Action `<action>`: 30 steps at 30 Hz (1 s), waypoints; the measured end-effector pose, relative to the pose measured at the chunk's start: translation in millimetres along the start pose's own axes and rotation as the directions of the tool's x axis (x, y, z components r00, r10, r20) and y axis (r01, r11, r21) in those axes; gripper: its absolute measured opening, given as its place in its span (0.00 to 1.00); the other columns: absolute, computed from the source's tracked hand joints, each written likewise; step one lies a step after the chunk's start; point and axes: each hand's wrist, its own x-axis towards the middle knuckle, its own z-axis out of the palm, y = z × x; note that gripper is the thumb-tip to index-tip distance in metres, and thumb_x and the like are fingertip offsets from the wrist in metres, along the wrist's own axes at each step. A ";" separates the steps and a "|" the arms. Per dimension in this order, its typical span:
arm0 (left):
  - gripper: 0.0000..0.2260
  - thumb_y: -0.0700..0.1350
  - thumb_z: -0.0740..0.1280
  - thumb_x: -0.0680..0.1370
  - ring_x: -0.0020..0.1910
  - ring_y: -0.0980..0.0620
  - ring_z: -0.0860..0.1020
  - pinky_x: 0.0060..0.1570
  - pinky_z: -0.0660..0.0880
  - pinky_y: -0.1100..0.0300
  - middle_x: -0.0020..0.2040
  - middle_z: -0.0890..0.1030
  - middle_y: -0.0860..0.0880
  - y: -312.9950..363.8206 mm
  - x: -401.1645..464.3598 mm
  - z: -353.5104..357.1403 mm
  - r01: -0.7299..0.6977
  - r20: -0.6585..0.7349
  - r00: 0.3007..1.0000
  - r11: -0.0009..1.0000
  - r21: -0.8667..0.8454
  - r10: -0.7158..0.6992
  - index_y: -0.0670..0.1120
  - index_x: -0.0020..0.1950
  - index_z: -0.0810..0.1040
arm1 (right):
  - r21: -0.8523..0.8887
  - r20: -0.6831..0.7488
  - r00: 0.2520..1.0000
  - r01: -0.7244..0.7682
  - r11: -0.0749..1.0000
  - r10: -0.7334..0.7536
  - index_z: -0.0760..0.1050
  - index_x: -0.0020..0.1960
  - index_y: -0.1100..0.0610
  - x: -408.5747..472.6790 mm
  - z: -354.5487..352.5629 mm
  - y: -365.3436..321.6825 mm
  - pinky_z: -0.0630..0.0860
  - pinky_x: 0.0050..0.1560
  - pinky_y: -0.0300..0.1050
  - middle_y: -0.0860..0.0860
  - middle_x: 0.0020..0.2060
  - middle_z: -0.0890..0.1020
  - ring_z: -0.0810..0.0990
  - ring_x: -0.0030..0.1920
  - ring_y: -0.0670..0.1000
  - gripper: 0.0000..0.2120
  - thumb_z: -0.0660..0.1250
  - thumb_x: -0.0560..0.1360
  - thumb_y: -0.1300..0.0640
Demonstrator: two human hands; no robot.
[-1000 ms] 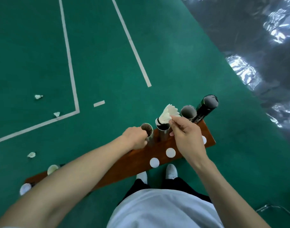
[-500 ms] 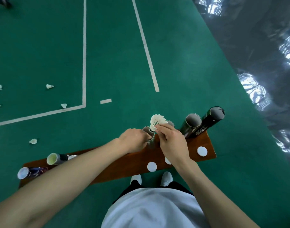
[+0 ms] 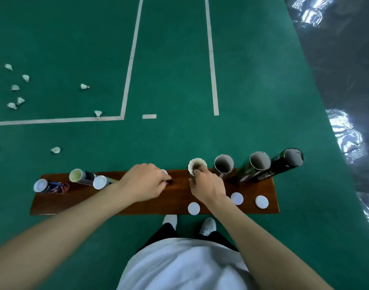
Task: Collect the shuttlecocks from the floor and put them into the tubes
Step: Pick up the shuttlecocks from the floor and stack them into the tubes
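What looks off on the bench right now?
Three tubes at the bench's left end lie on their sides, while those on the right stand upright. Three white caps lie loose along the near edge. The right hand grips a tube holding a shuttlecock. Nothing looks damaged.

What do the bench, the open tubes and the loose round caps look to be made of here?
Bench: looks like wood with a glossy reddish-brown varnish; faint grain and sheen show.
Open tubes: probably cardboard; matte grey-brown inner walls, thin rims, and the black tube has a shiny printed wrap.
Caps: likely plastic; smooth, plain white discs, though the finish is hard to judge.
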 end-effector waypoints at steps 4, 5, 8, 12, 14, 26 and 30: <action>0.18 0.52 0.57 0.79 0.50 0.48 0.81 0.38 0.68 0.56 0.52 0.85 0.56 3.0 -6.9 8.3 0.055 0.033 0.998 0.998 -0.021 -0.054 0.63 0.64 0.78 | -0.105 0.002 1.000 -0.010 0.994 0.010 0.79 0.57 0.56 13.2 8.1 -7.7 0.67 0.34 0.49 0.53 0.61 0.79 0.83 0.46 0.59 0.12 0.58 0.84 0.54; 0.18 0.52 0.56 0.79 0.51 0.48 0.81 0.40 0.71 0.55 0.53 0.84 0.57 4.9 -8.1 10.9 0.070 0.033 0.997 0.997 -0.039 -0.069 0.64 0.65 0.78 | -0.115 0.006 1.000 -0.018 0.993 0.019 0.79 0.56 0.56 15.6 10.3 -8.8 0.67 0.34 0.48 0.53 0.60 0.80 0.83 0.46 0.59 0.12 0.58 0.83 0.54; 0.19 0.52 0.56 0.78 0.53 0.46 0.82 0.48 0.77 0.51 0.54 0.85 0.54 12.9 -11.5 15.3 0.114 0.044 0.993 0.989 -0.097 -0.110 0.64 0.64 0.79 | -0.152 0.065 0.997 -0.041 0.988 0.051 0.81 0.55 0.55 20.5 16.8 -8.6 0.68 0.35 0.48 0.53 0.56 0.82 0.84 0.47 0.58 0.11 0.60 0.83 0.56; 0.18 0.51 0.56 0.79 0.54 0.48 0.81 0.50 0.78 0.50 0.55 0.85 0.55 22.8 -14.5 17.7 0.135 0.051 0.990 0.979 -0.152 -0.128 0.63 0.63 0.80 | -0.154 0.100 0.990 -0.082 0.985 0.098 0.81 0.55 0.56 26.9 15.9 -6.3 0.68 0.35 0.47 0.54 0.54 0.84 0.84 0.47 0.58 0.11 0.60 0.82 0.58; 0.18 0.51 0.57 0.79 0.54 0.47 0.81 0.49 0.77 0.50 0.55 0.85 0.54 23.3 -15.5 16.3 0.143 0.038 0.990 0.977 -0.158 -0.139 0.63 0.62 0.80 | -0.135 0.103 0.990 -0.086 0.987 0.100 0.81 0.56 0.56 27.1 12.6 -5.0 0.70 0.35 0.47 0.54 0.55 0.84 0.83 0.45 0.58 0.11 0.61 0.83 0.54; 0.17 0.49 0.62 0.81 0.64 0.52 0.78 0.59 0.78 0.49 0.67 0.79 0.61 -37.8 -83.6 -31.2 0.194 -0.196 0.949 0.947 -0.255 -0.247 0.61 0.69 0.77 | 0.068 -0.329 0.936 0.152 0.986 -0.122 0.72 0.73 0.49 -31.8 -34.0 -67.0 0.76 0.36 0.45 0.46 0.66 0.78 0.83 0.52 0.51 0.23 0.64 0.81 0.39; 0.18 0.49 0.63 0.82 0.67 0.56 0.75 0.65 0.75 0.51 0.71 0.75 0.62 -86.4 -165.4 -33.8 0.279 -0.300 0.880 0.912 -0.301 -0.368 0.60 0.71 0.75 | 0.123 -0.374 0.858 0.421 0.899 -0.351 0.74 0.72 0.45 -51.1 -48.6 -171.1 0.80 0.37 0.45 0.42 0.65 0.78 0.83 0.44 0.47 0.22 0.65 0.81 0.40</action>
